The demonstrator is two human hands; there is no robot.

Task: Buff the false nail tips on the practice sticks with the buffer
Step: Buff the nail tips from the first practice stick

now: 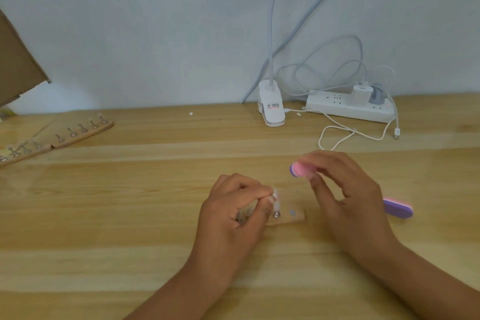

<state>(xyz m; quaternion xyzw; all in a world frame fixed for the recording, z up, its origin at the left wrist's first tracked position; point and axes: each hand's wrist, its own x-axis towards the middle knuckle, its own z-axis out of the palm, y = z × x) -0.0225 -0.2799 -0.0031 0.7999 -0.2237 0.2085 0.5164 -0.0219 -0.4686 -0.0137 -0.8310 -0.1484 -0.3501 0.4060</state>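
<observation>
Far left, a stick rack (78, 132) lies on the table (155, 241). Near the middle, the left hand (233, 205) pinches a practice stick (276, 202) between curled fingers, its nail tip uppermost, over a small wooden base (294, 215). Behind, a white clip lamp (271, 106) carries a label too small to read. The right hand (345, 189) curls around a pink-and-purple buffer (298, 169), near the stick but apart. A power strip (348, 108) lies far right.
</observation>
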